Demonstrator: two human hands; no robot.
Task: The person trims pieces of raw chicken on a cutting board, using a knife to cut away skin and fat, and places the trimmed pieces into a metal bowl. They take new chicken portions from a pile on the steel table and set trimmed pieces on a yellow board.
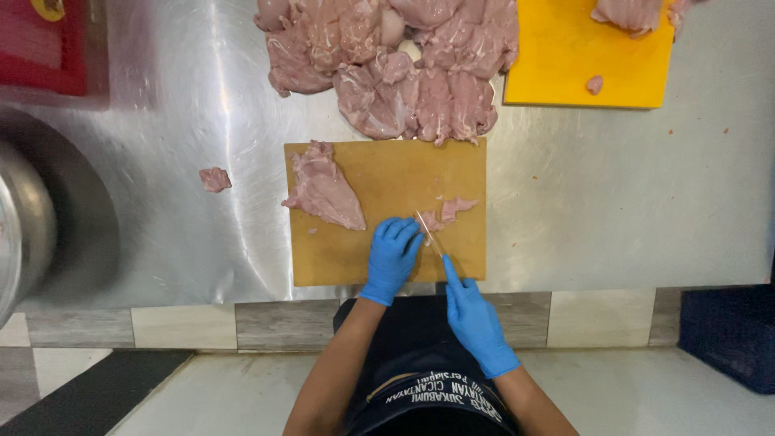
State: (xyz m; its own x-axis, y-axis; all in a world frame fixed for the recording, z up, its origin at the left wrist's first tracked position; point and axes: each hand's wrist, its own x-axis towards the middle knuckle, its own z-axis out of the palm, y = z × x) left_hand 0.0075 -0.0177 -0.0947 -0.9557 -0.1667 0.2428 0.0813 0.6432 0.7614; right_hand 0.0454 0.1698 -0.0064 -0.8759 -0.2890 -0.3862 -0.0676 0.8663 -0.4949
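**Knife on a small strip of chicken, left hand pressing beside it**

From the head camera I looked straight down on a steel table (613, 202) with a tan cutting board (387, 258) at its near edge. My left hand (392, 258), in a blue glove, lay flat on the board with its fingers pressed together and curled slightly down, fingertips touching the near end of a small strip of raw chicken (446, 211). My right hand (476, 319), also gloved, was closed around the handle of a knife (429, 232), forefinger stretched along it; the blade ran just beside the left fingertips and met the strip. The strip lay right of the left hand and beyond the right one. A larger chicken piece (323, 190) rested on the board's left part, well apart from both hands. A heap of raw chicken (387, 64) lay past the board, beside a yellow board (581, 60).
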